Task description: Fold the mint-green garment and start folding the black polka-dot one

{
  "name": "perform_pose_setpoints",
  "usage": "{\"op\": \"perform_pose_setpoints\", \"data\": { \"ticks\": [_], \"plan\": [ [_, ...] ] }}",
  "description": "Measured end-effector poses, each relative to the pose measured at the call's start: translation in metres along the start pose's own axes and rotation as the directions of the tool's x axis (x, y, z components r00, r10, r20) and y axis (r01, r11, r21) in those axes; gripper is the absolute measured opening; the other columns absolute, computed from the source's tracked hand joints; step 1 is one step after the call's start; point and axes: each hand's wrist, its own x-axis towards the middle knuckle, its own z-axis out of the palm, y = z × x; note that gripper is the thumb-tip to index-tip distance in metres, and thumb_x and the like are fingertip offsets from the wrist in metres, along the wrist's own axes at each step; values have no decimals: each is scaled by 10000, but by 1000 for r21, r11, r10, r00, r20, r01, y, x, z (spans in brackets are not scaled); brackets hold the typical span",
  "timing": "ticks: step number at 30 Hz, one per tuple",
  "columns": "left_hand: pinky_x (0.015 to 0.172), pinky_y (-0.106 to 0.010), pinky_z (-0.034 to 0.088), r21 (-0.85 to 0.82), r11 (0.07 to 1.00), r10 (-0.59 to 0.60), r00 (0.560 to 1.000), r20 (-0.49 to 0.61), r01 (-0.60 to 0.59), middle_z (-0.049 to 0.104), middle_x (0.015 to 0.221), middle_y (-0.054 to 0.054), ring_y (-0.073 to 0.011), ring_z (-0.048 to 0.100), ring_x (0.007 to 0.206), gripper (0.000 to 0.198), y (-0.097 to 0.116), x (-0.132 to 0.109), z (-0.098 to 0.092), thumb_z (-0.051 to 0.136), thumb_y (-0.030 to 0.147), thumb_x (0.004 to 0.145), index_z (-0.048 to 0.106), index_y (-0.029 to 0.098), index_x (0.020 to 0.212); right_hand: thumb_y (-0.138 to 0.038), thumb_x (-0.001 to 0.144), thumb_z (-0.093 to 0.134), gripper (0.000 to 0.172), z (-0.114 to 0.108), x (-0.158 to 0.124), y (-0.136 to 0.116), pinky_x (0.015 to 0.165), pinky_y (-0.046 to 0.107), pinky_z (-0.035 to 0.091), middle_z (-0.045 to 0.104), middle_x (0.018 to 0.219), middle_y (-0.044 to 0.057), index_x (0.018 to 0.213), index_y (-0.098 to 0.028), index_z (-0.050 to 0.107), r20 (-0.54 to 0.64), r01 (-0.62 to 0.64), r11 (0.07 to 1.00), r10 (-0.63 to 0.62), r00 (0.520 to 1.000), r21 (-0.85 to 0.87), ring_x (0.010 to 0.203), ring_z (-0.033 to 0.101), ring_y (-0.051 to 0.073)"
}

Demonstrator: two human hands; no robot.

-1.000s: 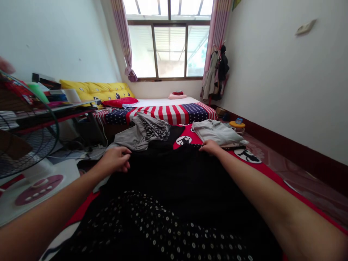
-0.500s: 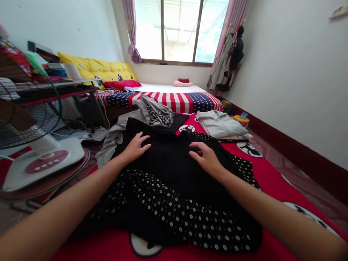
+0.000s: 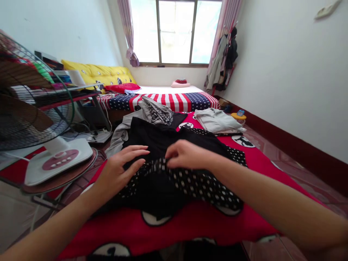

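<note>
A black garment with white-dotted sleeves [image 3: 157, 190] lies spread on a red cloth with round white panda-like prints [image 3: 206, 221]. My right hand [image 3: 187, 156] is over its middle, thumb and fingers pinched on a dotted sleeve [image 3: 206, 185], which runs down to the right. To the left, my left hand [image 3: 119, 168] has its fingers stretched out and apart, just over or touching the garment near the sleeve's other part; contact is not clear. The other dotted sleeve [image 3: 236, 156] lies at the right side.
Behind the garment lie crumpled grey clothes [image 3: 157, 110] and a folded light-grey garment [image 3: 217, 121]. A fan [image 3: 58, 156] stands on a round stool at left, near a cluttered desk [image 3: 84, 88]. A bed [image 3: 174, 101] is under the window. A small yellow stool [image 3: 238, 116] is at right.
My right hand has moved left and nearer and now pinches the dotted sleeve, which is drawn up toward the middle. My left hand has come nearer. The view has shifted slightly.
</note>
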Motion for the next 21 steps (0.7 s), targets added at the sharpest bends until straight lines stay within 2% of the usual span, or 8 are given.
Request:
{"op": "perform_pose_setpoints", "data": {
  "ticks": [1,3,5,7,11,15,17,21],
  "plan": [
    [1048,-368,422,7,1000,1,996,-91,-1,619,1250,3,-224,556,1171,315,8,-3,-6,465,446,907,655,273,1089,-216,749,591,136,-21,11,11,632,252,505,633,670,-28,842,-174,680,-216,-6,994,29,976,106,608,589,120],
    [1046,-363,424,8,1000,20,976,-218,-18,621,1219,25,-211,564,1153,263,19,-9,-10,461,402,916,641,283,1066,-200,777,538,251,-55,24,36,752,314,530,633,853,-4,1012,-175,624,-646,21,980,115,754,199,776,626,136],
    [1045,-364,425,-6,999,40,973,-228,-42,611,1219,18,-210,566,1150,240,22,-17,-2,473,371,914,624,284,1079,-169,754,552,368,-73,19,58,885,387,502,604,1051,42,1122,-170,558,-838,6,979,171,518,203,955,617,168],
    [1044,-373,428,-14,999,47,989,-138,-50,582,1265,-13,-224,548,1176,283,17,-27,16,508,365,897,594,281,1153,-186,733,580,408,-70,-4,71,921,404,491,575,1159,78,1139,-172,538,-877,-35,983,177,447,180,1051,593,201],
    [1042,-386,432,-3,999,44,997,69,-44,547,1319,-59,-245,525,1207,399,-6,-49,62,578,357,856,565,262,1243,-273,764,567,219,-18,-79,77,783,325,529,661,996,71,955,-187,632,-760,-199,970,235,607,141,916,631,205],
    [925,-326,497,-10,999,39,975,220,-38,659,1088,-47,-203,614,1032,228,-19,-59,89,503,341,905,691,249,996,-276,773,535,162,35,-136,87,570,254,480,666,693,17,813,-188,665,-295,-421,875,478,827,239,581,610,149],
    [937,-334,488,27,998,43,975,219,-50,642,1142,-50,-208,601,1058,243,-19,-57,97,510,330,899,675,253,1060,-302,775,559,190,51,-145,94,575,257,465,669,694,18,858,-188,686,-225,-501,854,521,824,141,599,614,159],
    [997,-422,439,212,976,28,993,118,-53,554,1302,-92,-274,522,1181,531,-15,-42,111,622,324,815,511,232,1325,-419,754,652,491,68,-131,92,748,303,476,661,1060,98,1167,-158,607,-444,-548,833,464,767,-75,879,643,229]
  ]
}}
